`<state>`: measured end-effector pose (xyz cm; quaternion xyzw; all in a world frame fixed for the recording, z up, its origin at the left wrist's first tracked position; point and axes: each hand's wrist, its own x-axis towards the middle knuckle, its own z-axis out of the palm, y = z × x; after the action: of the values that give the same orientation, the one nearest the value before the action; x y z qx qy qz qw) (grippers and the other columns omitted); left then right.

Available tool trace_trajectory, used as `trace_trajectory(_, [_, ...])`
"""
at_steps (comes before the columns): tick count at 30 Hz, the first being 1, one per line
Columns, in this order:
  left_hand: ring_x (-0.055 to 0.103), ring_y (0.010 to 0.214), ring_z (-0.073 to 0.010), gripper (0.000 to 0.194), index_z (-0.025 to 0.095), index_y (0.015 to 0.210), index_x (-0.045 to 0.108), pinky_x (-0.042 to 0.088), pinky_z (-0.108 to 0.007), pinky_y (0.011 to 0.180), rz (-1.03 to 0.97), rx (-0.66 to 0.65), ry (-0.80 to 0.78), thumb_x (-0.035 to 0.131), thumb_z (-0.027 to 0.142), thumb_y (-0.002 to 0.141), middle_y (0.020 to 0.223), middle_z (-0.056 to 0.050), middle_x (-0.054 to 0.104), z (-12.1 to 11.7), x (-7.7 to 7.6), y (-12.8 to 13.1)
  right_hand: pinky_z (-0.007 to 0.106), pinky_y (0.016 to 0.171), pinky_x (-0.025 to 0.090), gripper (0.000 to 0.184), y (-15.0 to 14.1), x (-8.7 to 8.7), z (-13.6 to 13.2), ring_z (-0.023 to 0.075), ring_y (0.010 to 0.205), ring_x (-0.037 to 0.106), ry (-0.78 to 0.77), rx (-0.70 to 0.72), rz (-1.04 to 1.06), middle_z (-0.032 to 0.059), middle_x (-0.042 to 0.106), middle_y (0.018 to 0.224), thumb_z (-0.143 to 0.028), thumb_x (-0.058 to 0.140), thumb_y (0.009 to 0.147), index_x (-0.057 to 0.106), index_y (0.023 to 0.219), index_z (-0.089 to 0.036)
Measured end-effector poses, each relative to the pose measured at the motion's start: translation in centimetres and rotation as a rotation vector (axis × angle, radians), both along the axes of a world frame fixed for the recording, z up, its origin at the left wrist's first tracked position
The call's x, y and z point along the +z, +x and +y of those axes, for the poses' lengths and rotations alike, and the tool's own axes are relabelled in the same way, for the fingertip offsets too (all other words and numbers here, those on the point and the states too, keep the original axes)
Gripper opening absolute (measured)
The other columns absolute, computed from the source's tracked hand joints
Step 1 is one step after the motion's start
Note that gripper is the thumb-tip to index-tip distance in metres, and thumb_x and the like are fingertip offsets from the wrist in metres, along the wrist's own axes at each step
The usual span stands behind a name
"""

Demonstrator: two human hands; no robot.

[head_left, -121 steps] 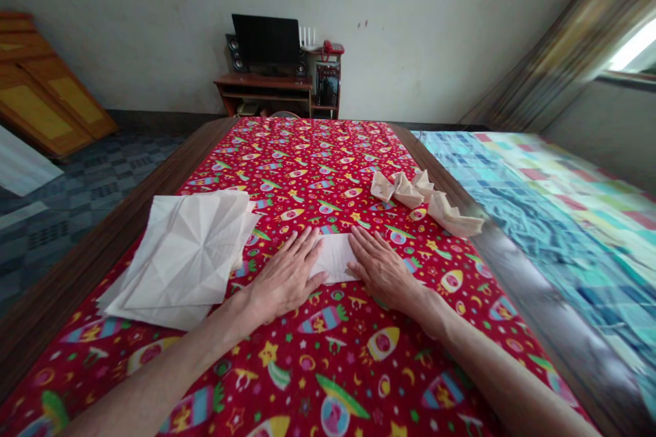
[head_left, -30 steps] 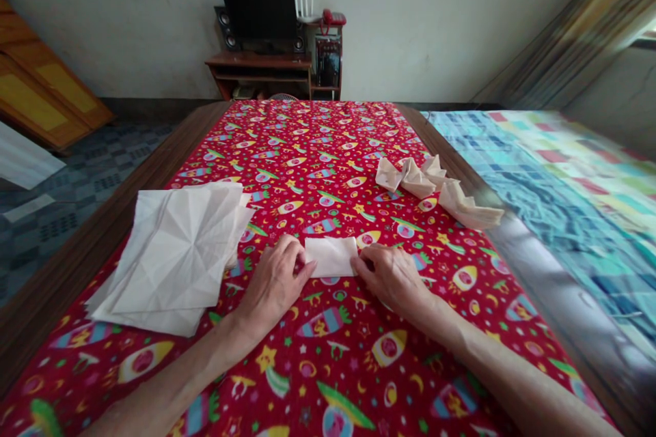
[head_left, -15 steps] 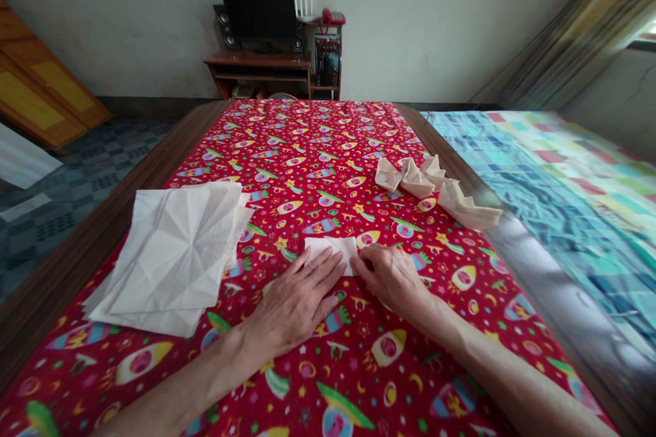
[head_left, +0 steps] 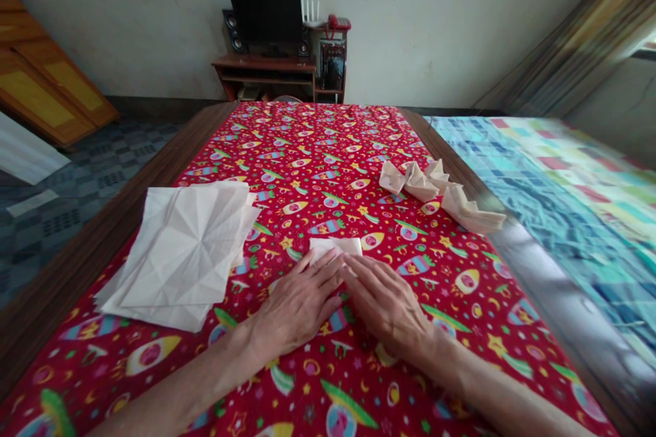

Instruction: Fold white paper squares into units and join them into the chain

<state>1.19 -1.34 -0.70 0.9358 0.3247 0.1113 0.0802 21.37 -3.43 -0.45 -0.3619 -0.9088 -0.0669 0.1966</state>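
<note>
A small folded piece of white paper lies flat on the red patterned cloth, right in front of me. My left hand rests flat with its fingers stretched over the paper's left and middle part. From the other side, my right hand lies with straight fingers on the paper's lower right part, its fingertips touching those of the left. Both hands cover the paper's near edge. To the left is a stack of creased white paper sheets. Several folded paper shapes stand at the right, beside a longer nested one.
Dark wooden table edges run along both sides of the cloth. A bed with a checked cover adjoins on the right. Beyond the far end stand a desk with a monitor, and a red telephone. A wooden cabinet is at far left.
My right hand has moved from the paper's right edge onto the paper, its bent fingers now laid out straight against the left fingertips. The left hand stays on the paper. The view has shifted slightly.
</note>
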Motion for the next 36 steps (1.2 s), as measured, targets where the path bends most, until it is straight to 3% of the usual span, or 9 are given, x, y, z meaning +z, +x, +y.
trace_trajectory(3, [0.026, 0.140, -0.0224, 0.043, 0.019, 0.138, 0.041, 0.024, -0.046, 0.114, -0.005, 0.008, 0.003, 0.037, 0.032, 0.097, 0.145, -0.008, 0.041, 0.0, -0.1, 0.0, 0.045, 0.107, 0.038, 0.054, -0.1, -0.5, -1.1, 0.0275, 0.138, 0.026, -0.101, 0.019, -0.010, 0.0178, 0.037, 0.146, -0.029, 0.042, 0.095, 0.032, 0.142, -0.006])
trace_trajectory(5, [0.027, 0.139, -0.0225, 0.044, 0.018, 0.138, 0.040, 0.024, -0.044, 0.114, -0.005, 0.017, 0.020, 0.038, 0.033, 0.097, 0.145, -0.009, 0.042, 0.0, -0.1, 0.0, 0.045, 0.109, 0.036, 0.068, 0.1, -0.8, -1.4, 0.0275, 0.140, 0.020, -0.164, -0.001, -0.015, 0.0190, 0.028, 0.149, -0.041, 0.044, 0.093, 0.022, 0.146, -0.004])
trace_trajectory(11, [0.023, 0.141, -0.0221, 0.049, 0.019, 0.142, 0.034, 0.022, -0.042, 0.115, 0.041, 0.019, 0.053, 0.037, 0.036, 0.097, 0.151, -0.006, 0.030, 0.1, 0.0, -0.3, 0.046, 0.113, 0.029, 0.078, 1.2, -0.9, -1.2, 0.0283, 0.142, 0.011, -0.212, 0.001, -0.078, 0.0198, 0.020, 0.152, -0.051, 0.042, 0.092, 0.016, 0.147, -0.002])
trace_trajectory(19, [0.028, 0.139, -0.0274, 0.043, 0.034, 0.137, 0.042, 0.025, -0.053, 0.111, 0.028, 0.067, 0.088, 0.044, 0.030, 0.095, 0.152, -0.004, 0.029, 0.5, 0.3, -2.8, 0.047, 0.111, 0.032, 0.069, 2.5, -0.8, -1.0, 0.0280, 0.140, 0.020, -0.199, -0.048, -0.076, 0.0187, 0.028, 0.149, -0.046, 0.045, 0.092, 0.027, 0.145, -0.005])
trace_trajectory(24, [0.028, 0.139, -0.0266, 0.041, 0.030, 0.137, 0.042, 0.022, -0.056, 0.111, 0.046, 0.070, 0.080, 0.040, 0.030, 0.096, 0.151, -0.007, 0.031, 0.8, 0.4, -2.2, 0.049, 0.112, 0.030, 0.052, 1.7, -0.6, 0.3, 0.0269, 0.137, 0.029, -0.137, -0.081, -0.054, 0.0163, 0.044, 0.141, -0.037, 0.042, 0.095, 0.043, 0.137, -0.008])
trace_trajectory(29, [0.026, 0.140, -0.0253, 0.042, 0.028, 0.139, 0.039, 0.020, -0.057, 0.111, 0.079, 0.080, 0.059, 0.035, 0.034, 0.098, 0.151, -0.008, 0.031, 1.7, 0.1, -1.1, 0.047, 0.111, 0.031, 0.055, 0.8, -1.0, 2.3, 0.0260, 0.137, 0.030, -0.156, -0.089, -0.084, 0.0160, 0.039, 0.144, -0.040, 0.039, 0.096, 0.040, 0.139, -0.007])
trace_trajectory(36, [0.027, 0.139, -0.0229, 0.041, 0.028, 0.138, 0.040, 0.020, -0.051, 0.113, 0.061, 0.101, 0.096, 0.037, 0.032, 0.097, 0.149, -0.005, 0.034, 1.7, -0.1, -3.8, 0.050, 0.109, 0.033, 0.048, 2.2, -1.2, 2.0, 0.0272, 0.135, 0.033, -0.146, -0.145, -0.087, 0.0156, 0.042, 0.142, -0.035, 0.039, 0.096, 0.045, 0.136, -0.008])
